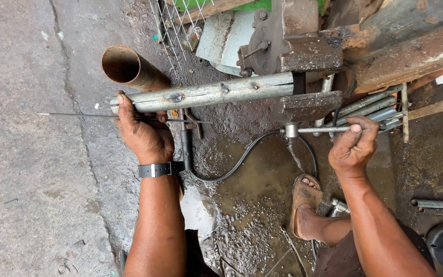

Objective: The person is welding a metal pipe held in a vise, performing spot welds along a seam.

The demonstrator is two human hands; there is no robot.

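Note:
A grey metal pipe [216,93] with weld spots lies clamped in a rusty bench vise [303,66]. My left hand [142,131], with a black wrist strap, grips the pipe's free end and also holds a thin welding rod [73,115] that sticks out to the left. My right hand [354,146] is closed around the vise's handle bar [316,130], just below the vise jaw. A welding electrode holder [185,141] hangs under the pipe beside my left hand, with its black cable [242,159] looping towards the vise.
A rusty wide tube [129,67] lies behind the pipe. Wire mesh [178,23] is at the top. A muddy puddle [262,179] covers the ground under the vise, by my sandalled foot [303,197]. Several steel rods [375,109] are stacked on the right; concrete floor on the left.

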